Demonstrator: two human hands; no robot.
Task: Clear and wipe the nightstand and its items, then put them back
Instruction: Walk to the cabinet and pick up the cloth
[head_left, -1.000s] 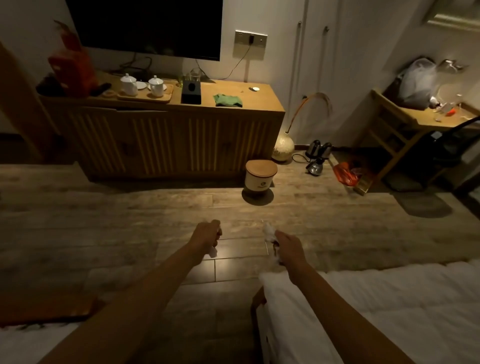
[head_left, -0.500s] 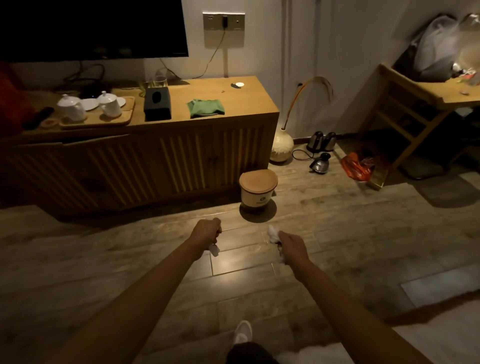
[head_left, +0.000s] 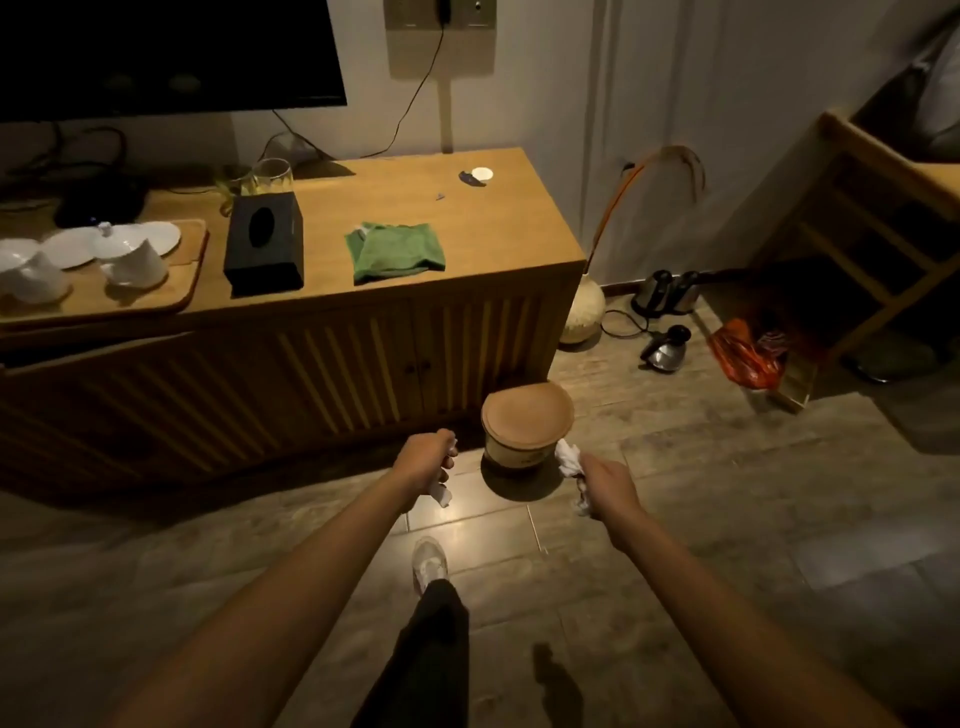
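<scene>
Wood planks cover the floor (head_left: 727, 519), smooth and a bit shiny where the light hits. Against the wall I see a long wooden cabinet (head_left: 363, 332) with thin ribs down its doors. On its top, near the right end, lies a soft green cloth (head_left: 396, 252), folded and a little rumpled. Left of it sits a black box-shaped tissue holder (head_left: 264, 243), and white cups rest on a wooden tray (head_left: 187, 270) by the left edge. On the floor by the cabinet's right corner stands a round bin (head_left: 525, 431) with a flat brown lid.

Both my arms reach straight out over the floor. My left hand (head_left: 425, 462) is curled tight around a crumpled white tissue (head_left: 440, 492). My right hand (head_left: 605, 480) grips another scrunched white wad (head_left: 569, 458), just beside the bin.
</scene>
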